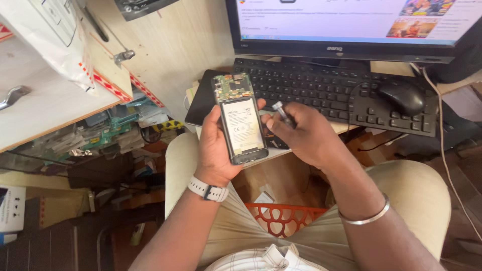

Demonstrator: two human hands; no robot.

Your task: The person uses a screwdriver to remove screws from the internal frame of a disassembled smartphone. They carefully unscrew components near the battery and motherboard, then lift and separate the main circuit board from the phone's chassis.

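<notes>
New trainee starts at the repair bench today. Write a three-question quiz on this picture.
1. True or false: the phone in the left hand has its back cover off.
2. What does the right hand hold? A) the mouse B) a small tool C) a cable
3. Fill in: the mouse rests on the right end of the ____.

Key:
1. True; the battery and circuit board show.
2. B; the small tool is pinched at the fingertips beside the phone.
3. keyboard.
</notes>
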